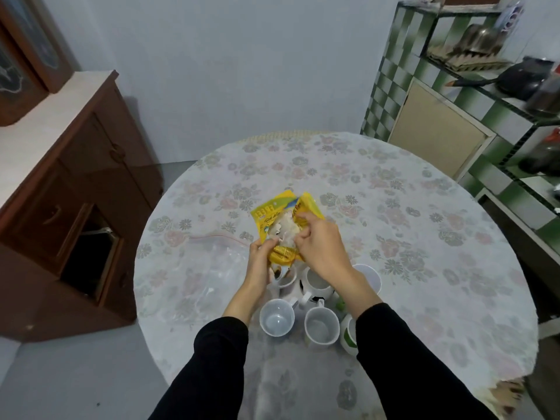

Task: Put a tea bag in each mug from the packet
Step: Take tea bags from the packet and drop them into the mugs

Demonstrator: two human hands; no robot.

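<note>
A yellow tea bag packet (272,215) is held open above the table, with white tea bags (286,230) showing in its mouth. My left hand (260,262) grips the packet's lower edge. My right hand (321,244) reaches into the opening, fingers pinched on the tea bags. Below the hands stand several mugs: a clear plastic mug (277,317), a second clear mug (321,325), a white mug (315,283), a mug (286,278) partly hidden by my left hand, a pale mug (368,275) behind my right wrist, and a green-and-white mug (348,333) half hidden by my right sleeve.
The round table (424,237) wears a floral cloth. A clear zip bag (212,268) lies flat left of the mugs. A brown wooden cabinet (75,192) stands at the left, a green-checked kitchen counter (454,122) with pans at the right.
</note>
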